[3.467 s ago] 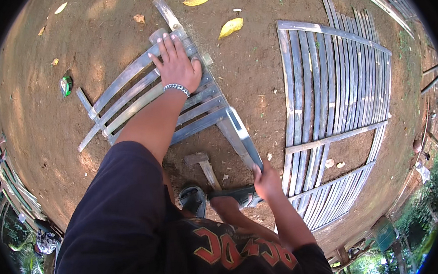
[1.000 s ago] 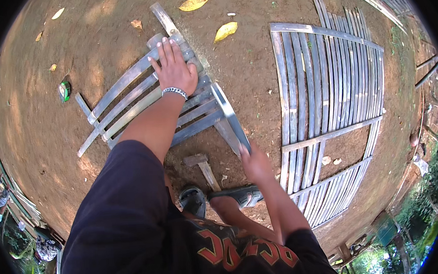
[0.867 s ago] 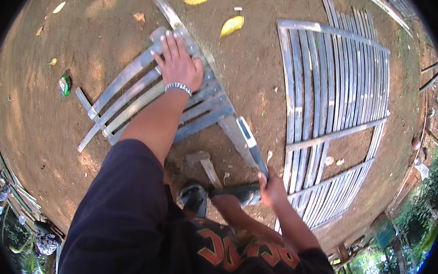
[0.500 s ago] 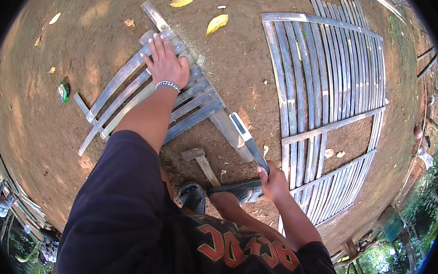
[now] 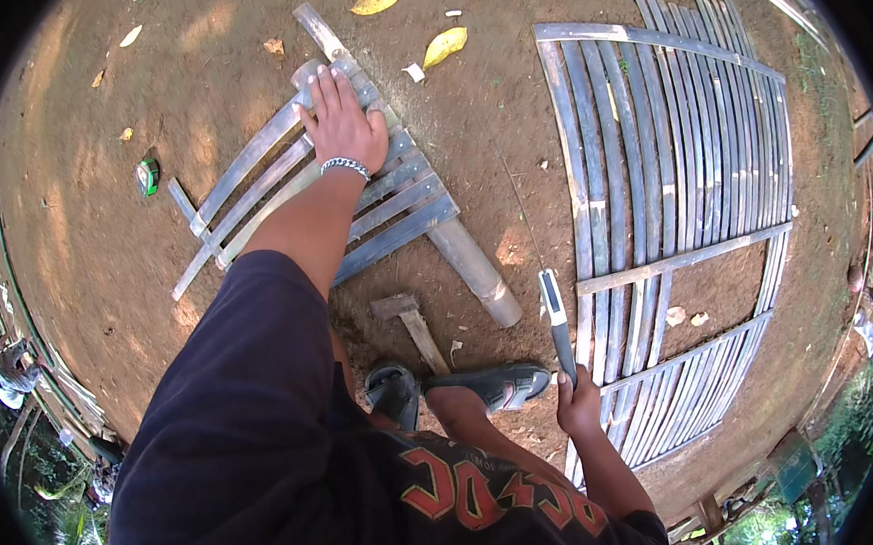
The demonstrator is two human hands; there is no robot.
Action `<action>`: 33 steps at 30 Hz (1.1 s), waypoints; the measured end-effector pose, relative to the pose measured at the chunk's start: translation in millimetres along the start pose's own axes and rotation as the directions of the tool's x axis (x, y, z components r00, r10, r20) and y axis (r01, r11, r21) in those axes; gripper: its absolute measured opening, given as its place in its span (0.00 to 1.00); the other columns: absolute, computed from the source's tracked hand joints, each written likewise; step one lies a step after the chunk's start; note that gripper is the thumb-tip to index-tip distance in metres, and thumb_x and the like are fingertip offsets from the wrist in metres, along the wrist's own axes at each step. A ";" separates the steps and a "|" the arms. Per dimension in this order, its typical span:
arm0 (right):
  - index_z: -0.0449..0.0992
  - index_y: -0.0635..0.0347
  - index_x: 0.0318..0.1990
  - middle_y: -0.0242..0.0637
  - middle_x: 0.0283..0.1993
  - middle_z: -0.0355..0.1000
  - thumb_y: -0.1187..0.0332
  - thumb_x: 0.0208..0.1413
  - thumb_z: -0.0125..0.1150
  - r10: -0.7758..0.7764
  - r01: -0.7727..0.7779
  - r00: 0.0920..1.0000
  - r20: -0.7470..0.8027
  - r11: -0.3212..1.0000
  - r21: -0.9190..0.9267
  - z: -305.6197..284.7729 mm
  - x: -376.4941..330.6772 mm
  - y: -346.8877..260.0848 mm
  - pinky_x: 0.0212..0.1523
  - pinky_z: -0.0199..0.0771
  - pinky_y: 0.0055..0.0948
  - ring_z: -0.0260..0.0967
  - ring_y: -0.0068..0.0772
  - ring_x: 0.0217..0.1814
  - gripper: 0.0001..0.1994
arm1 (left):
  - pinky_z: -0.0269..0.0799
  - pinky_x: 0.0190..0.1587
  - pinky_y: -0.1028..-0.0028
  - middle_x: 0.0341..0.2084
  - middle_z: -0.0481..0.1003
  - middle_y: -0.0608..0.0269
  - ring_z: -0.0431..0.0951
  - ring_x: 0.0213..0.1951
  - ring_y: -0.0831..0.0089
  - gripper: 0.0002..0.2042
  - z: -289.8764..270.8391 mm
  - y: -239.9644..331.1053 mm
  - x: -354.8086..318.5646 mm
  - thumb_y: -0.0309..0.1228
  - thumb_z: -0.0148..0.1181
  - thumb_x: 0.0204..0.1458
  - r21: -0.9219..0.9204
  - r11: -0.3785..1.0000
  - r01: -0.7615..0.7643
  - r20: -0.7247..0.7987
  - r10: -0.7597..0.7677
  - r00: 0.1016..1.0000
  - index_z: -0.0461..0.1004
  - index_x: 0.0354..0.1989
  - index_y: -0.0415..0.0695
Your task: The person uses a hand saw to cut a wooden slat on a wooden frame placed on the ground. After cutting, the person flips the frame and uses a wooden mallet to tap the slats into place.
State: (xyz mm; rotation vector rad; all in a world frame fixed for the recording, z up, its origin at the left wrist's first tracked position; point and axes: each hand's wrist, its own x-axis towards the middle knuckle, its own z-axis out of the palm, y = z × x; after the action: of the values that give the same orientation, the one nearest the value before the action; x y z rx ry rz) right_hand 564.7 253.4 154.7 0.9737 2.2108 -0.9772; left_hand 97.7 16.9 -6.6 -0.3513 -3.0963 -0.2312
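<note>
My left hand (image 5: 346, 128) lies flat on a small panel of bamboo slats (image 5: 403, 207), fingers stretched out. The slats lie side by side across a round bamboo pole (image 5: 474, 270), which reaches past the panel toward my feet. In my right hand (image 5: 578, 404) is a hand saw (image 5: 556, 315), gripped by its dark and white handle. The saw's thin blade, seen nearly edge-on, points away from me and stands apart from the panel. Between the panel and my sandals, a hammer (image 5: 399, 310) with a wooden handle rests on the ground.
A large bamboo slat panel (image 5: 636, 270) lies on the dirt at right. A green and black tape measure (image 5: 148, 176) sits to the left. Beyond the small panel are yellow leaves (image 5: 445, 46) and a small pale chip (image 5: 414, 72).
My right hand has drawn the saw rightward, away from the panel's edge. A small pale chip now lies near the yellow leaf. My left hand stays on the slats.
</note>
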 end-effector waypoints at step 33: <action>0.68 0.58 0.39 0.25 0.22 0.61 0.54 0.74 0.51 -0.309 0.295 0.936 -0.165 0.950 -0.105 -110.8 107.9 -40.7 0.20 0.61 0.26 0.58 0.19 0.18 0.16 | 0.75 0.58 0.55 0.46 0.81 0.45 0.79 0.54 0.51 0.28 -80.9 -110.2 -268.6 0.47 0.59 0.65 -0.528 0.296 0.796 0.712 -0.356 0.605 0.69 0.60 0.33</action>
State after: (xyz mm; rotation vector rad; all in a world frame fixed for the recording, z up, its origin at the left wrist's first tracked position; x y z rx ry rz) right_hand 449.0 363.6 162.4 0.7222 2.5867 -0.9550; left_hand 334.8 -160.8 48.5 1.0443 -3.0618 -1.9387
